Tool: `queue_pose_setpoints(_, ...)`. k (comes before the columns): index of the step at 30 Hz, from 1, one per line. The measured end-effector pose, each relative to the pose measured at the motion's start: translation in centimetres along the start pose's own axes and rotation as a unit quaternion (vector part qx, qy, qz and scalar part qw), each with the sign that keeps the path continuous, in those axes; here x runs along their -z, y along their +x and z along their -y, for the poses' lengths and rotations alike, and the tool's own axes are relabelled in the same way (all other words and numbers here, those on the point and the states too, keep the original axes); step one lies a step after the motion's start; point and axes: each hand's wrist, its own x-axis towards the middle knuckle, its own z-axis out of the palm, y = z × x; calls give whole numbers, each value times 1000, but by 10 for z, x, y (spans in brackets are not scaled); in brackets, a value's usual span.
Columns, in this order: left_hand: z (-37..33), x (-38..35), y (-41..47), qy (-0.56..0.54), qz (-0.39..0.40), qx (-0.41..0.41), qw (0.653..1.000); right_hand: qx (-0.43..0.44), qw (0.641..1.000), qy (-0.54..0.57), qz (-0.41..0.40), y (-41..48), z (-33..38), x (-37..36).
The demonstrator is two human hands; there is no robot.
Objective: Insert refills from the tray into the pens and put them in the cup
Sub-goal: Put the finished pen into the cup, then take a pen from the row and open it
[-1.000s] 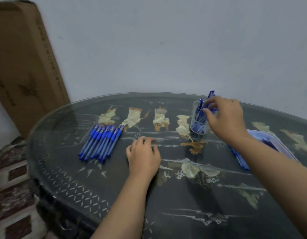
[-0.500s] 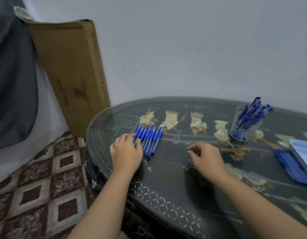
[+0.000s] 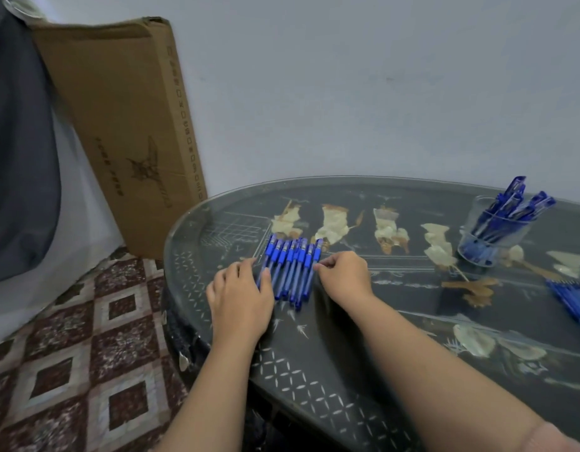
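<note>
Flanked the pens (image 3: 290, 270), lying lengthwise away. Rested left hand (image 3: 239, 296) flat against their left side. Curled right hand (image 3: 344, 277) at their right, grip unclear tbh.

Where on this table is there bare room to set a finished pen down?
Bare: the table stretch between the right hand and the cup, plus the near patch between the right forearm and the refills. Crowded: the pen row between left hand and right hand.

one wide-angle view from the head, facing forward and down over the surface (image 3: 363, 380) from its near edge toward the wall (image 3: 347, 93); close in, left grip (image 3: 239, 295) and right grip (image 3: 344, 275) near centre, floor (image 3: 70, 370) at the left.
</note>
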Motion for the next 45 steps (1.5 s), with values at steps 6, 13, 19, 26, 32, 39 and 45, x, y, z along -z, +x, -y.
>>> queue_pose_setpoints(6,1,-1,0,-1,-2,3,1000,-49,997,-50,-46,4,13,-18)
queue_pose_setpoints(13,0,0,1,2,2,6,1000,-91,995,-15,-43,5,22,-11)
queue_pose_setpoints(19,-1,3,0,-1,10,9,1000,-110,993,22,-48,11,17,-2)
queue_pose_setpoints(26,0,8,2,-43,17,35,998,-79,992,60,-84,8,-10,25)
queue_pose_setpoints(32,-3,14,7,-150,-13,106,983,40,994,18,-100,-20,-80,93)
queue_pose_setpoints(39,-61,-2,-25,-189,-112,11,976,177,968,-113,-134,-61,-164,173)
queue_pose_setpoints(45,-156,-27,-66,-252,49,-124,959,213,949,-151,-177,-70,-209,208)
